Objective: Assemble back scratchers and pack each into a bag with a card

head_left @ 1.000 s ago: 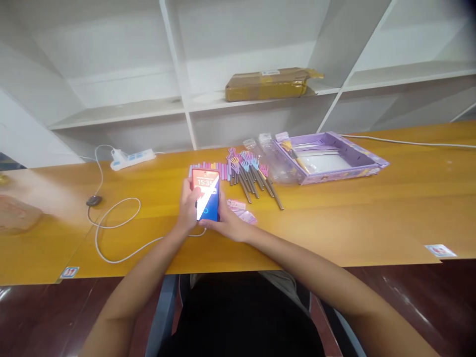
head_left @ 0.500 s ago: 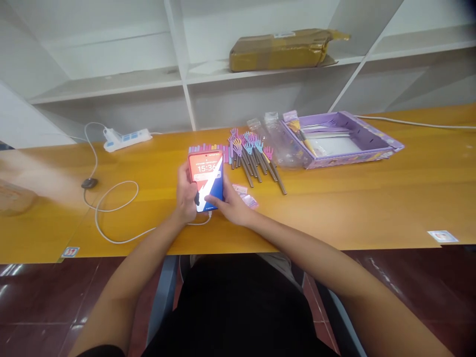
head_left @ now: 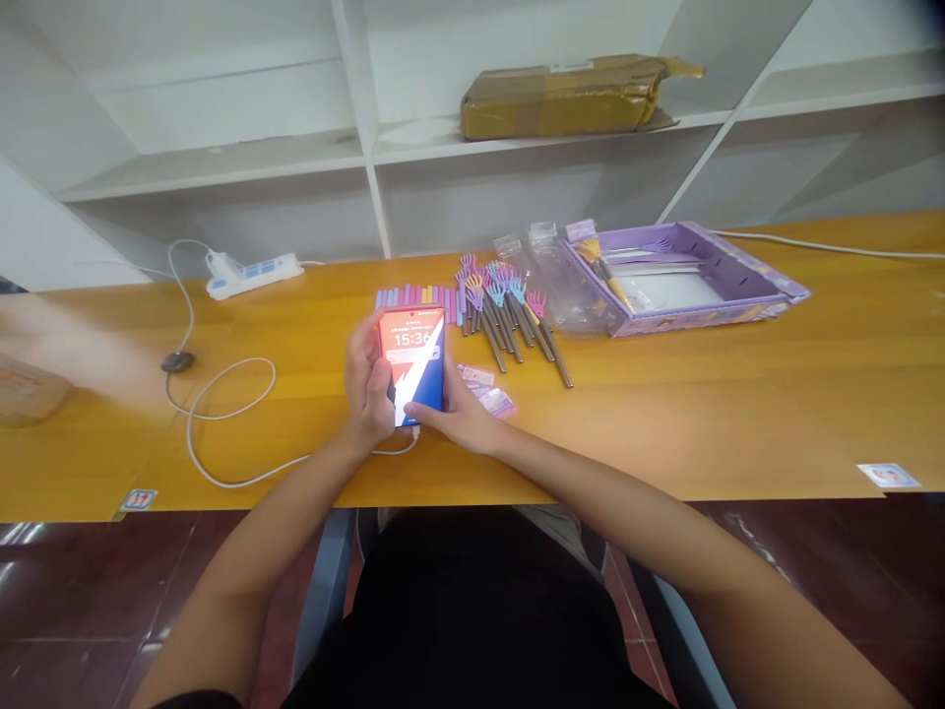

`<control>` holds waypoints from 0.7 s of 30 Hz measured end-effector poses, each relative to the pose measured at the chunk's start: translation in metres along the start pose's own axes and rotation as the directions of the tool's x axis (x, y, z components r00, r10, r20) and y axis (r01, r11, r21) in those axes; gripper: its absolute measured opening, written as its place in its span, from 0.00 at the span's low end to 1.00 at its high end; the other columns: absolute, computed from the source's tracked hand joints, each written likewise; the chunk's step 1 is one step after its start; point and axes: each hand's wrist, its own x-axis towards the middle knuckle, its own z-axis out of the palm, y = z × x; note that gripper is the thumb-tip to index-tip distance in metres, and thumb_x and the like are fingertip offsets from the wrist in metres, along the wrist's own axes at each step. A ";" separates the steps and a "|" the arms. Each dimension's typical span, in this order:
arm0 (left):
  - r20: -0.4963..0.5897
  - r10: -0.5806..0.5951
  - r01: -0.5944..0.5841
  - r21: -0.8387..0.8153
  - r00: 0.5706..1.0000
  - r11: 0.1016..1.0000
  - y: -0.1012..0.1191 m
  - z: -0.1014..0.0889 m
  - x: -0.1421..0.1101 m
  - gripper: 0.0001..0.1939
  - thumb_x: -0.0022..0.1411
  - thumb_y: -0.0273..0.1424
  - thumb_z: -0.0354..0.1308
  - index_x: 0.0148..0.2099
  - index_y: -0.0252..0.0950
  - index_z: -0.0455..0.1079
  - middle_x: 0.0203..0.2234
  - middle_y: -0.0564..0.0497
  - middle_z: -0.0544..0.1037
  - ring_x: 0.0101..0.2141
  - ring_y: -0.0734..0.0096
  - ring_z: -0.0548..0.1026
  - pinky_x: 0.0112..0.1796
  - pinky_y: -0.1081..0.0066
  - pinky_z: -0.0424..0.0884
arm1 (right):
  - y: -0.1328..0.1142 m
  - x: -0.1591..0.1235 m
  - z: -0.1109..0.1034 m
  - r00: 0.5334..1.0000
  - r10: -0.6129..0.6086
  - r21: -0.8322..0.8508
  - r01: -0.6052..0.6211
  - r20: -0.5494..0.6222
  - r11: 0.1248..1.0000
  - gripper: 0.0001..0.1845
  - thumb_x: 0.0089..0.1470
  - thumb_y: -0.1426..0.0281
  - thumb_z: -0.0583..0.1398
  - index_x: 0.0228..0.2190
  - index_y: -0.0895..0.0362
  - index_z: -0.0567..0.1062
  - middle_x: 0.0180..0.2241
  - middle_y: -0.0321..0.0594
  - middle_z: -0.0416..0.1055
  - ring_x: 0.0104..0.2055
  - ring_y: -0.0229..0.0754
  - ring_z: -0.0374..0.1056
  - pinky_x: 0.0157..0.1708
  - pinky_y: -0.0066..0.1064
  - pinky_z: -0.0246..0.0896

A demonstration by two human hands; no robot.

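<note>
A lit smartphone [head_left: 413, 359] is held upright over the table, its screen facing me and reading 15:36. My left hand [head_left: 369, 387] is closed round its left edge, the thumb along the side. On the opposite edge, my right hand [head_left: 465, 409] grips it, with the thumb lying over the lower screen. A white charging cable [head_left: 247, 483] runs to the phone's bottom end. Just behind stands a row of small coloured sticks [head_left: 413, 295], partly covered by the phone. Several hand-shaped back scratchers [head_left: 509, 305] lie heaped to the right. Small pink printed packets [head_left: 491, 397] lie near my right hand.
A purple box [head_left: 686, 281] sits at the back right, with clear plastic bags [head_left: 565, 295] beside it. At the back left lies a white power strip [head_left: 255, 274]. A brown taped parcel [head_left: 568, 98] rests on the shelf above the wooden table [head_left: 664, 414].
The phone has shifted slightly down and right in view, and my left thumb has moved up along its edge. Both hands keep hold of it.
</note>
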 end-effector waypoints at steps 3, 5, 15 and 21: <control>-0.003 0.003 -0.003 0.004 1.000 1.000 0.000 -0.001 0.000 0.27 0.75 0.57 0.54 0.69 0.55 0.69 0.58 0.45 0.77 0.59 0.41 0.78 0.61 0.42 0.73 | 0.002 -0.001 -0.002 1.000 0.001 0.019 -0.001 0.022 1.000 0.52 0.62 0.45 0.67 0.75 0.45 0.49 0.70 0.49 0.62 0.72 0.58 0.63 0.71 0.56 0.65; -0.008 -0.007 0.007 0.017 1.000 1.000 0.000 -0.002 0.000 0.28 0.75 0.57 0.54 0.69 0.56 0.69 0.59 0.45 0.77 0.61 0.40 0.77 0.62 0.41 0.72 | 0.002 -0.001 -0.004 0.999 -0.006 0.012 0.006 0.033 1.000 0.51 0.62 0.49 0.66 0.75 0.45 0.50 0.68 0.48 0.64 0.71 0.59 0.63 0.71 0.58 0.64; 0.023 0.005 -0.005 -0.031 1.000 0.999 0.001 -0.001 0.002 0.25 0.76 0.53 0.54 0.70 0.56 0.70 0.59 0.47 0.78 0.62 0.42 0.77 0.63 0.42 0.71 | -0.001 0.002 -0.006 0.998 -0.047 -0.079 0.050 0.035 0.996 0.52 0.53 0.64 0.65 0.74 0.50 0.52 0.67 0.48 0.67 0.72 0.60 0.59 0.74 0.58 0.56; -0.006 0.101 -0.101 -0.008 0.995 0.995 -0.005 0.000 0.004 0.27 0.77 0.51 0.55 0.70 0.48 0.72 0.55 0.44 0.80 0.54 0.48 0.80 0.55 0.51 0.75 | 0.001 0.001 -0.006 0.997 -0.060 0.006 0.060 0.047 0.998 0.53 0.50 0.68 0.64 0.74 0.51 0.51 0.69 0.48 0.63 0.75 0.60 0.54 0.73 0.57 0.57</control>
